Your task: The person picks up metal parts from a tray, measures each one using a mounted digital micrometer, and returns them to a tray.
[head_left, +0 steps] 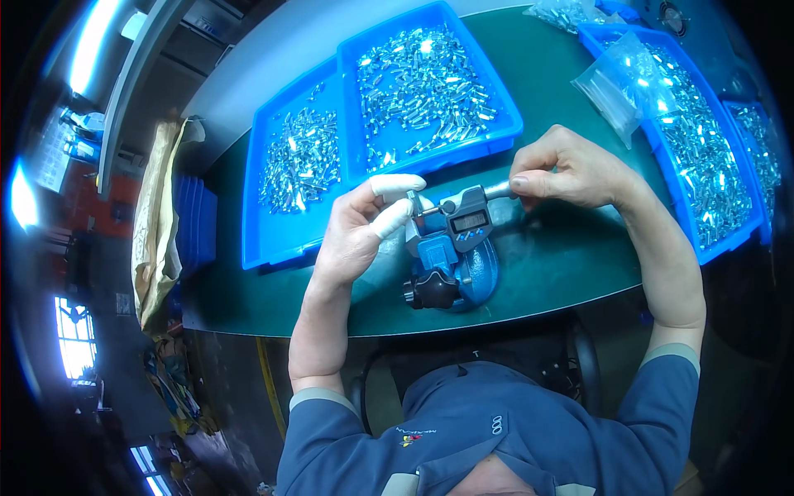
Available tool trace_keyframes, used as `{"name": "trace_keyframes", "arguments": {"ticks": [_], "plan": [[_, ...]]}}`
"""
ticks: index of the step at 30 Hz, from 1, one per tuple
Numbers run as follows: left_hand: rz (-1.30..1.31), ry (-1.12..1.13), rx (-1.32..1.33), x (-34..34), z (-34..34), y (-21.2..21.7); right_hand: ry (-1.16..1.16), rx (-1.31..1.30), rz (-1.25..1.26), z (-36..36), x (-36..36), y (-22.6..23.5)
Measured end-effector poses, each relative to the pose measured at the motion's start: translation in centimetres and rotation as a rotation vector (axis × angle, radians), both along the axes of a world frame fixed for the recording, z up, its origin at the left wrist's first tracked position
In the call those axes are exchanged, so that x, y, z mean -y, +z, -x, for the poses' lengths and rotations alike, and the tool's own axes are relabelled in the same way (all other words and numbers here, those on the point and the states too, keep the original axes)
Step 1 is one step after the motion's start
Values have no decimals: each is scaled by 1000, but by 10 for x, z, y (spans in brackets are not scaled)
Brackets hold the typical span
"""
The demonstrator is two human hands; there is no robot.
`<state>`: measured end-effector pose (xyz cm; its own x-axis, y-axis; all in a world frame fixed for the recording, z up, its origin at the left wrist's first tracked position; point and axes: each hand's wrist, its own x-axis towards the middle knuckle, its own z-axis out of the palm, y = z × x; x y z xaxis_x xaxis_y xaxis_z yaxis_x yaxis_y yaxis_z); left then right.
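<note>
A digital micrometer with a small display sits clamped in a blue stand near the table's front edge. My left hand, with white covers on the thumb and a finger, pinches a small metal part at the micrometer's jaws. The fingertips partly hide that part, so I cannot tell whether both jaws touch it. On the other side, my right hand has its thumb and fingers closed round the micrometer's thimble. A black knob sticks out at the front of the stand.
Beyond my hands, two blue trays hold many small shiny metal parts. Another filled blue tray stands at right, a clear plastic bag over its edge. Brown paper and stacked blue bins are at left.
</note>
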<state>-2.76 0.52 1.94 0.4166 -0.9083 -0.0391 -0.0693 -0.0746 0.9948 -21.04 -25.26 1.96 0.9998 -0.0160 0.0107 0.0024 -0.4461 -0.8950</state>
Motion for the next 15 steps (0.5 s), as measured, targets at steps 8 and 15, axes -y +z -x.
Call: {"name": "trace_keyframes", "arguments": {"ticks": [8,15], "plan": [[32,37,29,-1,-3,-3,-13,16,-32,0,-1,5],[11,51,61,1,-1,-4,-15,26,20,0,-1,3]]}}
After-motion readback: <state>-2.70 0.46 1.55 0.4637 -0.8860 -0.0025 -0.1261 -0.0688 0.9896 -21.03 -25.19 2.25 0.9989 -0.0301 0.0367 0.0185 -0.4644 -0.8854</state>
